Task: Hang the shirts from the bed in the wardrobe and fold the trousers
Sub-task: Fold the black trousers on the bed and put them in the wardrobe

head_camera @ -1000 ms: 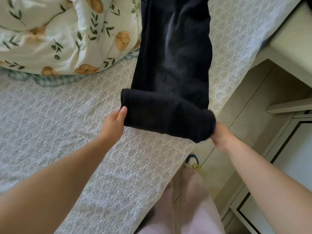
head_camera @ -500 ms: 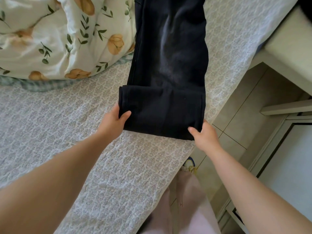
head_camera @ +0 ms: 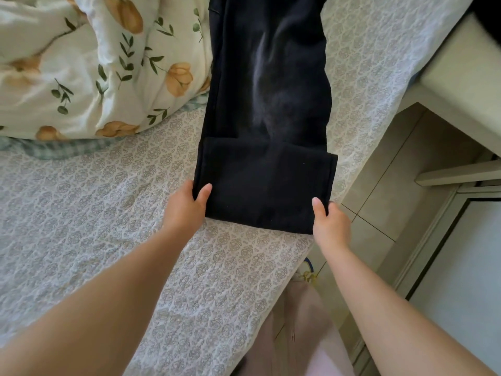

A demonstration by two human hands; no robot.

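Note:
Black trousers (head_camera: 268,99) lie lengthwise on the bed (head_camera: 89,218), running from the top of the view toward me. Their near end is folded over into a flat band (head_camera: 265,185) close to the bed's right edge. My left hand (head_camera: 185,206) pinches the band's near left corner, thumb on top. My right hand (head_camera: 329,222) pinches the near right corner the same way, thumb on the cloth and fingers underneath. No shirts are in view.
A cream duvet (head_camera: 89,66) with yellow flowers is bunched at the upper left, touching the trousers' left side. Right of the bed is a tiled floor (head_camera: 385,202), a pale bedside table (head_camera: 466,85) and a white wardrobe door (head_camera: 461,267).
The rolled near end of the trousers has been laid flat onto the legs. Both hands shifted from its sides to its near corners and now pinch them.

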